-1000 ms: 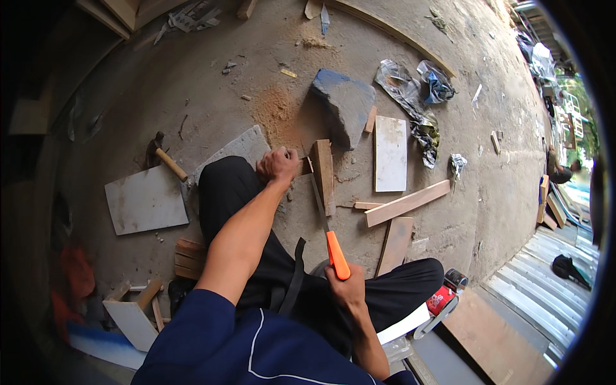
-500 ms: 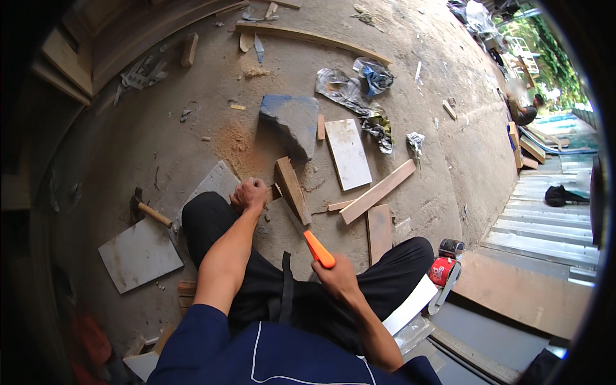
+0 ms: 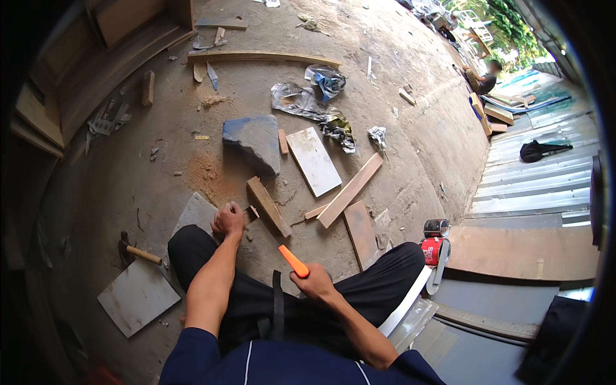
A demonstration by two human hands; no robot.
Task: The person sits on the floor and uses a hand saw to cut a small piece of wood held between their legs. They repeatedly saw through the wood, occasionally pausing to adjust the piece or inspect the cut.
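Note:
My left hand is closed in a fist beside my left knee, gripping a small brown piece of wood that juts out to its right. In my right hand, in front of my lap, is a tool with a bright orange handle. Its handle slants up and to the left; no blade can be made out beyond it now. Between and ahead of the hands lies a thick brown wood block, close to the small piece. Beyond that stands a grey stone block with a blue-stained top.
Sawdust covers the floor left of the stone. A hammer rests by a pale tile. Right of centre lie a white board and a wooden strip. Cans stand by my right knee; a person sits far right.
The view has shifted, moving the scene left and slightly down. The orange-handled tool has drawn back from the wood; its thin blade, visible before, no longer shows. My left hand keeps its grip.

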